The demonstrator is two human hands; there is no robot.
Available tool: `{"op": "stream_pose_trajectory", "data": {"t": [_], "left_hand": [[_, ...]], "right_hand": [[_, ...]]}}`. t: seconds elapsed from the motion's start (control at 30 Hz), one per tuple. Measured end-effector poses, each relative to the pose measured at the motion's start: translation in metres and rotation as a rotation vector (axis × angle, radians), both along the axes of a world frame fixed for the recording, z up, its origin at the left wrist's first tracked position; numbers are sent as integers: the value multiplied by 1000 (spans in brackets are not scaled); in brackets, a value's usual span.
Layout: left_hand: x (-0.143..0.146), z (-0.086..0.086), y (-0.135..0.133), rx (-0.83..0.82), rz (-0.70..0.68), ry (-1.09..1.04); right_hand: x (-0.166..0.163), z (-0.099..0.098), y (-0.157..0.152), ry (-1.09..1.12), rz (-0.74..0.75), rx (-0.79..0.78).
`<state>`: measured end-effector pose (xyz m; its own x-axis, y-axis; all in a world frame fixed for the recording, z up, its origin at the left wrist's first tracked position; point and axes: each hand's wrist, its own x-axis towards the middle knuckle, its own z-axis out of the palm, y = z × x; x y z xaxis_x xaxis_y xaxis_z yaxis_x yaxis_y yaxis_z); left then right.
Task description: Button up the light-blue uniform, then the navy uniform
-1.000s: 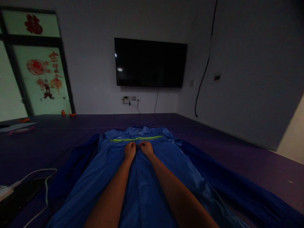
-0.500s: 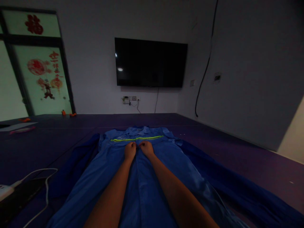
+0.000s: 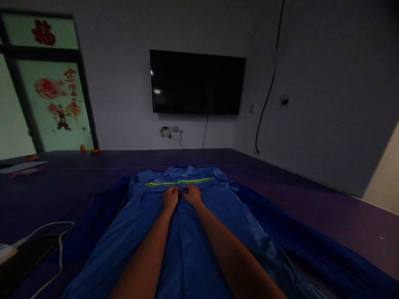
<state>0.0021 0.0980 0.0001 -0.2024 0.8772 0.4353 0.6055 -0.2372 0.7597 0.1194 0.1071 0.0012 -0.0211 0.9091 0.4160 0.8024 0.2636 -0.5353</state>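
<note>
A blue work shirt [image 3: 212,232] lies spread out with its front up and its collar [image 3: 181,171] away from me. A yellow-green stripe [image 3: 196,180] crosses its chest, with light lettering above the stripe on the left. Just below that stripe, my left hand [image 3: 171,197] is closed in a pinch on the front placket. Close beside it, my right hand [image 3: 192,194] has its fingers curled together at the same placket edge. My fingers cover whatever small part lies between them. Darker blue sleeves [image 3: 277,220] stretch out to both sides.
The shirt rests on a dark purple surface [image 3: 311,199]. At left lie a white cable [image 3: 60,249] and a white plug [image 3: 8,252] on a black object. Farther back are a pink item [image 3: 28,171] and small orange objects [image 3: 94,151]. A television [image 3: 198,83] hangs on the wall.
The fingers of my right hand have shifted slightly at the placket. My left hand and the shirt stay almost where they were.
</note>
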Motion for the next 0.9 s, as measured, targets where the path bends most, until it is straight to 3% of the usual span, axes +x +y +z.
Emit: {"op": "stream_pose_trajectory", "data": {"t": [0.9], "left_hand": [[-1,-2,3,-11,1,-18]], "right_hand": [[0,-1,-2,-10,3,-25]]}}
